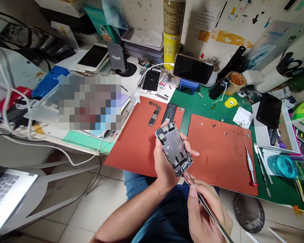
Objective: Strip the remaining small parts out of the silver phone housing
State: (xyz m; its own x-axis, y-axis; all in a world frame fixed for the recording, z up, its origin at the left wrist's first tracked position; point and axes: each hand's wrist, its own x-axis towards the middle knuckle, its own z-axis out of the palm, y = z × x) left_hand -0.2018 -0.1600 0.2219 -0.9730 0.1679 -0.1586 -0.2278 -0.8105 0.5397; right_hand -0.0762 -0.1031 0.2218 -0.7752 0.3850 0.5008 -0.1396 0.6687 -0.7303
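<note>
An opened phone housing (174, 146), its inner parts bare, is gripped in my left hand (164, 165) above the front edge of the orange mats. My right hand (205, 206) pinches metal tweezers (201, 199), whose tips reach the lower end of the housing. Whether the tips hold anything is too small to tell. Beyond the housing, a black phone battery (169, 113) lies on the left orange mat (134, 145). Beside it is a narrow logic board (154, 115).
A screwdriver (249, 163) lies along the right edge of the right orange mat (223, 158), with slim metal tools (262, 168) beside it. A phone (193, 69) leans on a blue stand (189, 85) at the back. A white cable (73, 164) hangs over the left table edge.
</note>
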